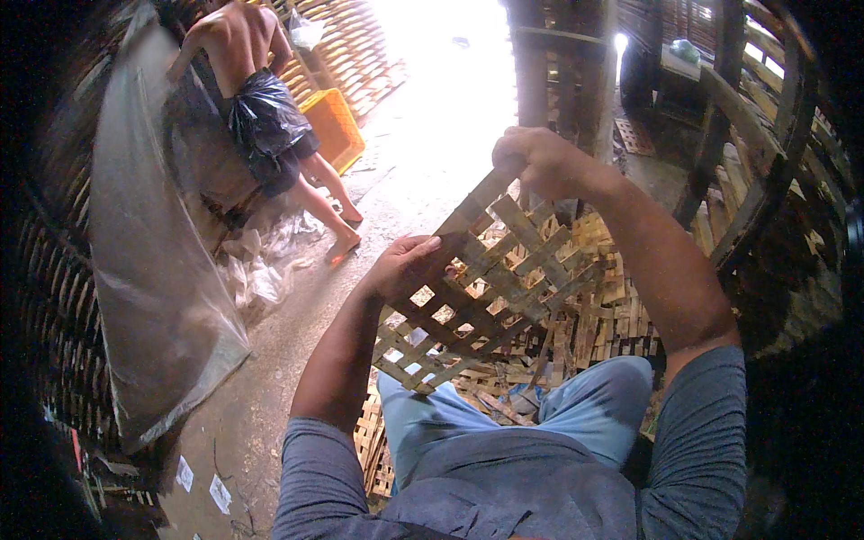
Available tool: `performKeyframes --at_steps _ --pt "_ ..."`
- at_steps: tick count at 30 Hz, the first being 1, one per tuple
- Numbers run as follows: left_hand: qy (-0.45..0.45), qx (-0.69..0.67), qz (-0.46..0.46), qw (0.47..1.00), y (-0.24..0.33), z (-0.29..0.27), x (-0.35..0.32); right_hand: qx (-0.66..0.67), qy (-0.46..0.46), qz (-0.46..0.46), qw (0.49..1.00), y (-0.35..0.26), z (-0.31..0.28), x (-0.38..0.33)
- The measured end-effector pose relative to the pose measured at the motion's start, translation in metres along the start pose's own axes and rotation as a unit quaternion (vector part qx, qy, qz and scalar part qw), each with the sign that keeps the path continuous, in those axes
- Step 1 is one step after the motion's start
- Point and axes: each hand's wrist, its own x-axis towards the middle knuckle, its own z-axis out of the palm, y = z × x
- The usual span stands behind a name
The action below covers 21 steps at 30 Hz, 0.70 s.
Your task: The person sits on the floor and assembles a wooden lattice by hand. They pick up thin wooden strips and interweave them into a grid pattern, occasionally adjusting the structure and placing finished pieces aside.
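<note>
Tilted in front of my lap is a woven bamboo lattice panel (492, 286) of flat, crossing strips with square gaps. My left hand (409, 265) is closed on its upper left edge, thumb on top and fingers out of sight behind the weave. At the far upper corner, my right hand (544, 162) is closed round the end of the wide edge strip. Loose strip ends stick out along the panel's right side. Beneath and beyond it lie more woven bamboo pieces (621, 297), partly covered by the panel and my knees.
At the upper left another person (241, 54) stands bent, back toward me, beside a hanging plastic sheet (144, 261). An orange crate (335, 130) and crumpled plastic (261, 265) are near their feet. Wooden posts (562, 81) and a slatted frame (751, 153) stand at the right.
</note>
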Motion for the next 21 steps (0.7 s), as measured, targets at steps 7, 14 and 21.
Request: performKeyframes --at_steps 7,14,21 --pt "-0.024 0.064 -0.005 0.998 0.005 -0.005 -0.003 0.002 -0.011 0.018 1.000 -0.002 0.002 0.011" --pt "-0.031 0.034 -0.002 0.999 0.002 -0.009 -0.003 -0.003 -0.007 0.017 1.000 -0.005 0.005 0.014" --pt "-0.033 0.057 0.003 0.998 0.014 0.009 -0.011 -0.031 -0.015 0.019 0.999 -0.006 0.007 0.009"
